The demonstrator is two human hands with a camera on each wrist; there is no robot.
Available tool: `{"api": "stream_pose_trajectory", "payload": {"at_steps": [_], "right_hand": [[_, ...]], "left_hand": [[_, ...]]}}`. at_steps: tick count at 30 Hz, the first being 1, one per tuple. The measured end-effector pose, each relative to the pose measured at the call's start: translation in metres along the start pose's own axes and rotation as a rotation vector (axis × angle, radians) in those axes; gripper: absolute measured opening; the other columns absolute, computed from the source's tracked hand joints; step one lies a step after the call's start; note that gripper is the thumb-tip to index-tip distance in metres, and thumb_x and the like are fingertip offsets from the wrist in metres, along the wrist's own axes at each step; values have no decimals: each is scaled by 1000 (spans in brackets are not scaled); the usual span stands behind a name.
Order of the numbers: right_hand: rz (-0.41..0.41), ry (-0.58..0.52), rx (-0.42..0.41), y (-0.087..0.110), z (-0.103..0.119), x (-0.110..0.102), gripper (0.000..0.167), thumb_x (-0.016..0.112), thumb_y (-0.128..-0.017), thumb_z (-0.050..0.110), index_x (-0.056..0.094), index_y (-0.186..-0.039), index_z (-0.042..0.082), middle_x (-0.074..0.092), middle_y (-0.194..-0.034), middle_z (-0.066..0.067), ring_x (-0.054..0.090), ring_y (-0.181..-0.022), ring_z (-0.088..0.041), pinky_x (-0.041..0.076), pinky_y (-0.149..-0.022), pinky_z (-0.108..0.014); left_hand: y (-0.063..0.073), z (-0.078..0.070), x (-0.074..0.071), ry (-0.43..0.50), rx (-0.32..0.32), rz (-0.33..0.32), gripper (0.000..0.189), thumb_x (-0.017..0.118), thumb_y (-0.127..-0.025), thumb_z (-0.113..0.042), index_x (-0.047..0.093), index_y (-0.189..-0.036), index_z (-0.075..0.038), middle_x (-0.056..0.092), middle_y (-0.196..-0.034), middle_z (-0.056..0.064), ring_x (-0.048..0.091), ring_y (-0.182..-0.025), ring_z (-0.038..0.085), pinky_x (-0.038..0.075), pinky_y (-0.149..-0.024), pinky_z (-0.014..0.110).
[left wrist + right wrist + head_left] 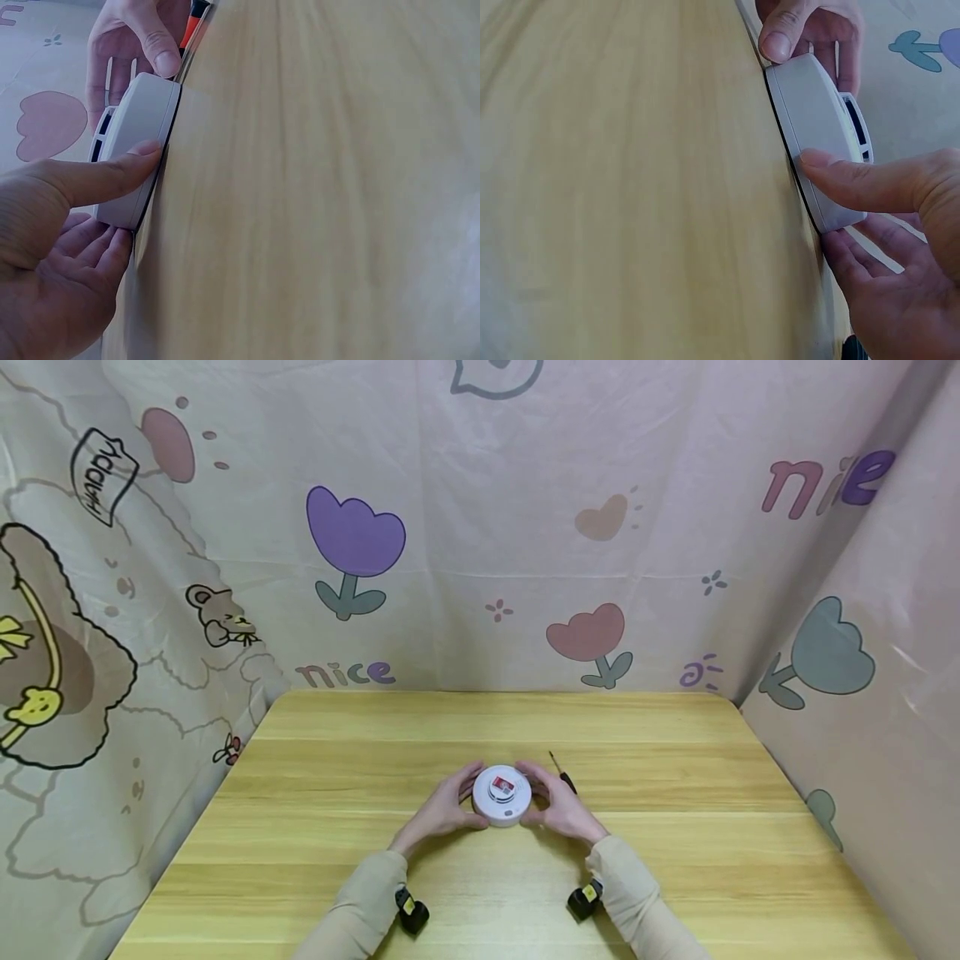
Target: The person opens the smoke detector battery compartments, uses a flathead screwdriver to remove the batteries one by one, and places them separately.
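A round white smoke detector (501,810) with a red label on its raised centre sits flat on the wooden table. My left hand (444,806) grips its left side, thumb at the near edge and fingers round the far side. From the right, my right hand (561,803) holds it in the same way. In the left wrist view the left thumb lies along the side wall of the smoke detector (139,112). The right wrist view shows the right thumb against the smoke detector (806,105), whose slotted top stands out. Its underside is hidden.
A small screwdriver (566,778) with a dark handle lies just beyond the right hand, its thin shaft pointing away. In the left wrist view its handle shows orange and black. Patterned curtain (465,635) hangs behind the table (360,718) and along both sides.
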State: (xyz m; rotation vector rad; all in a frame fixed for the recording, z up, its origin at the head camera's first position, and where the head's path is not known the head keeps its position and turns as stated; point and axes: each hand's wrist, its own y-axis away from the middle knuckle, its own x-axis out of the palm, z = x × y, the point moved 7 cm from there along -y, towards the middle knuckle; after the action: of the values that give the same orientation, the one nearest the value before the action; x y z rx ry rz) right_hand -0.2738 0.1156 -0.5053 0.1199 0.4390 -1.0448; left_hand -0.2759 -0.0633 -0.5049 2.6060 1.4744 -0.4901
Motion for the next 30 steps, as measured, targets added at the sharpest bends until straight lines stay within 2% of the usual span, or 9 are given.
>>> {"api": "stream_pose_trajectory", "payload": {"at_steps": [6, 16, 30], "right_hand": [[-7, 3, -34, 0, 3, -1, 90, 79, -74, -10, 33, -151, -9, 44, -151, -32, 49, -135, -48, 40, -117, -51], [-4, -25, -14, 1, 1, 1, 89, 81, -73, -6, 37, -150, -6, 46, -151, -28, 51, -135, -44, 41, -117, -48], [-1, 16, -23, 1, -1, -1, 78, 84, -76, 2, 47, -143, -7, 55, -144, -28, 57, -129, -43, 46, -114, -46]], "left_hand": [[2, 2, -2, 1, -17, -8, 101, 82, -73, 9, 20, -153, 14, 29, -158, 35, 33, -147, 47, 31, -122, 50], [5, 3, -3, 24, -28, -22, 102, 84, -72, 7, 23, -153, 12, 32, -158, 33, 36, -146, 47, 34, -120, 47], [8, 6, -6, 34, -15, -16, 100, 87, -70, 2, 29, -151, 12, 35, -156, 33, 40, -143, 47, 37, -119, 47]]}}
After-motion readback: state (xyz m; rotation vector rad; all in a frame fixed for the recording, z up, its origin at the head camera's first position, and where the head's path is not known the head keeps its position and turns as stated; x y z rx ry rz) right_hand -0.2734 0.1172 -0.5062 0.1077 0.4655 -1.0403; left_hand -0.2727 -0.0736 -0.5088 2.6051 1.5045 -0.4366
